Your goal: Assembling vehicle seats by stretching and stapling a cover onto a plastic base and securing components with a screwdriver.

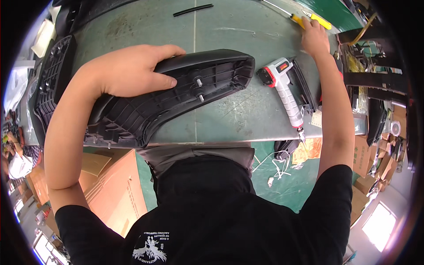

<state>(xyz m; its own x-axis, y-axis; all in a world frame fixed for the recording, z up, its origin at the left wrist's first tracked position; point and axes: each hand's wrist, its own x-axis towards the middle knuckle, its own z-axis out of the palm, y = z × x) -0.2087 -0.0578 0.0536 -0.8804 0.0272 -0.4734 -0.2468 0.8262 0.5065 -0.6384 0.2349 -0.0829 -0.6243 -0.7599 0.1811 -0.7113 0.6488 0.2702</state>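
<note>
My left hand [128,70] is closed over the upper edge of a black curved armrest-like part [176,104], with the thumb on its ribbed inner side. Metal studs stick out of those ribs, and the part rests at the near edge of the green worktable [229,119]. At the far right, my right hand [315,39] has its fingers closed on the yellow-and-black handle of a screwdriver [297,19]. A yellow utility knife [321,20] lies beside those fingers. Between my arms, a silver-grey air nail gun [285,90] lies on the table, its hose fitting toward me.
Another black ribbed part [53,75] stands at the left. Thin black strips [193,9] lie at the table's far side. Below the near edge are a cardboard box [117,190] and a white cord [277,168] on the green floor. Dark rack bars [369,79] stand at the right.
</note>
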